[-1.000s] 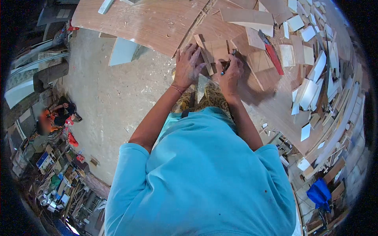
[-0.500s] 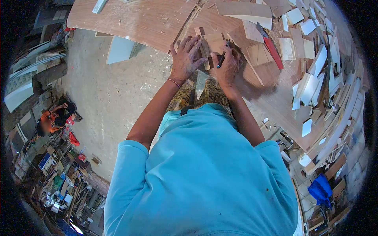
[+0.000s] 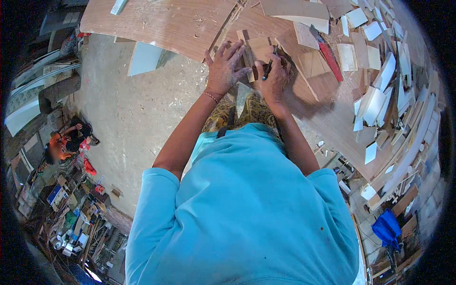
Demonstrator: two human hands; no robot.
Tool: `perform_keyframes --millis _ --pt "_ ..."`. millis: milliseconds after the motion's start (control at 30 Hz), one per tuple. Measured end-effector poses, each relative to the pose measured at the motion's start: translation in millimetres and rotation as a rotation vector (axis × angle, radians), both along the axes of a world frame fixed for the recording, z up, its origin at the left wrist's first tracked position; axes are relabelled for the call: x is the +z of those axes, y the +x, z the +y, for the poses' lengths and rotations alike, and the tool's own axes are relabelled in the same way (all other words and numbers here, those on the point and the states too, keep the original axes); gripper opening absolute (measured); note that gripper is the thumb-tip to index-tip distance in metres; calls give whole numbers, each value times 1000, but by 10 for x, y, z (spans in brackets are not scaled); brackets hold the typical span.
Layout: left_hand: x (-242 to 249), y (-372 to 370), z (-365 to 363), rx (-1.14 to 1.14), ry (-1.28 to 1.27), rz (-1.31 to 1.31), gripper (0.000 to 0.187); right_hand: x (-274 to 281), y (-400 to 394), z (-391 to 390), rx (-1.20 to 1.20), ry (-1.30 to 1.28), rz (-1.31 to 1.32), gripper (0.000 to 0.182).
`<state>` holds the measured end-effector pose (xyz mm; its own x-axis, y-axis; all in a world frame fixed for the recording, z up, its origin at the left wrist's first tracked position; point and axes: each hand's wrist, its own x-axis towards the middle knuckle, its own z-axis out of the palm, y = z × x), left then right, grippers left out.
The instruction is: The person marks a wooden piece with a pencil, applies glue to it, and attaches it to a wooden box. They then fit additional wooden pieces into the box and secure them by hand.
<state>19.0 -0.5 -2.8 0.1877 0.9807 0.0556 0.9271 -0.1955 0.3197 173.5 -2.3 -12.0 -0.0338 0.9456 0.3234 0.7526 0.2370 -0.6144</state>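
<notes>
My left hand [image 3: 223, 71] lies flat with its fingers spread. Its fingertips and thumb rest against a narrow wooden strip [image 3: 245, 46]. Closed around a black pen [image 3: 270, 64], my right hand [image 3: 276, 80] is just to the right of that strip. Between the two hands is a small pale wooden board [image 3: 260, 46], which lies alongside the strip and is partly covered by my right hand. The pen slants downward, and whether its tip touches the wood cannot be made out.
A handsaw with a red part [image 3: 331, 61] lies right of my hands beside a square wood piece [image 3: 313, 64]. Many white and brown offcuts [image 3: 371, 105] pile up at the right. Plywood [image 3: 156, 21] spans the top. A person in orange [image 3: 59, 145] sits at far left.
My left hand and the strip have shifted very slightly. My right hand still grips the pen in nearly the same place.
</notes>
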Motion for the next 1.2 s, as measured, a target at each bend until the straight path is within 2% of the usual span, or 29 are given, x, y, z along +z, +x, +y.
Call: perform_keyframes --millis 233,433,500,633,733,800,933,1000,1200 --pt "6 10 -4 8 -10 29 63 -1 -27 -25 -16 -189 196 32" --pt "10 9 -10 16 -20 34 63 -40 -5 -6 -4 -65 116 33" --pt "16 17 -13 18 -20 36 63 -17 21 14 19 60 18 32" --pt "28 21 -12 22 -23 28 64 75 47 -47 -80 31 142 31" --pt "20 12 -6 24 -12 16 64 53 106 -68 -28 -44 199 30" --pt "17 17 -8 23 -4 2 63 93 120 -73 9 -108 233 19" --pt "11 11 -6 18 -5 39 65 14 116 -60 36 -57 232 20" --pt "3 11 -9 17 5 36 65 5 103 -64 30 -111 327 20" --pt "3 19 -15 27 4 43 66 115 112 -40 62 78 148 24"
